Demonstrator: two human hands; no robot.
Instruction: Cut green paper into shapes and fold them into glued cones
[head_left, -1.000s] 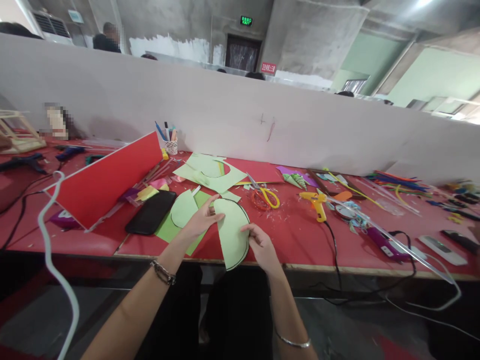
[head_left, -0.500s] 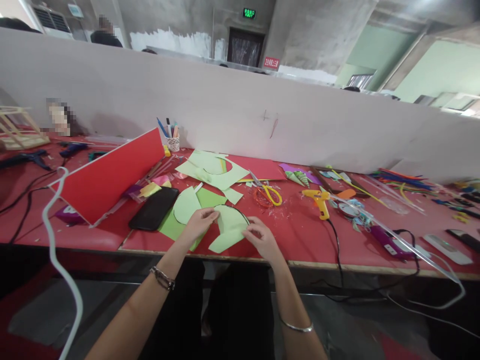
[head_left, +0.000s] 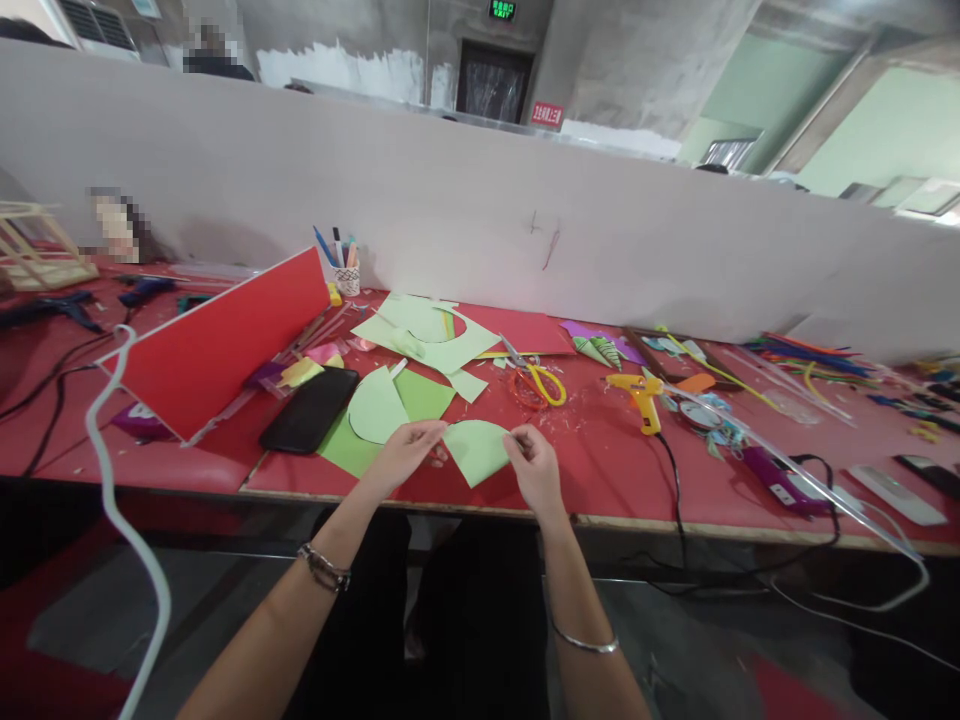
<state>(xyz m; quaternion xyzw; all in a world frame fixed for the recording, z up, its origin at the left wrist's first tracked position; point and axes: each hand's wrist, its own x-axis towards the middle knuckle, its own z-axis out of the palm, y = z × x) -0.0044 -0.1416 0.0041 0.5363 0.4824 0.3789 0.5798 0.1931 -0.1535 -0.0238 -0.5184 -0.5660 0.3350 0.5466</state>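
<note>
Both of my hands hold a light green paper piece (head_left: 478,450) folded into a quarter-round wedge, just above the near edge of the red table (head_left: 600,470). My left hand (head_left: 405,452) pinches its left corner. My right hand (head_left: 534,464) pinches its right corner, fingers closed. Left of the wedge lie a light green half-round cutout (head_left: 375,406) and darker green paper (head_left: 352,452). More light green sheets with cut-out curves (head_left: 427,335) lie farther back.
A black phone (head_left: 310,410) lies left of the papers, beside a red board (head_left: 217,340) propped at an angle. Scissors with yellow and orange handles (head_left: 534,380), a yellow glue gun (head_left: 639,398) with its cord, a pen cup (head_left: 343,272) and craft sticks crowd the table. A white partition (head_left: 525,230) runs behind.
The green half-circle, held upright a second ago, was bent over and is now folded into a smaller wedge. Both hands rose and moved closer to its corners.
</note>
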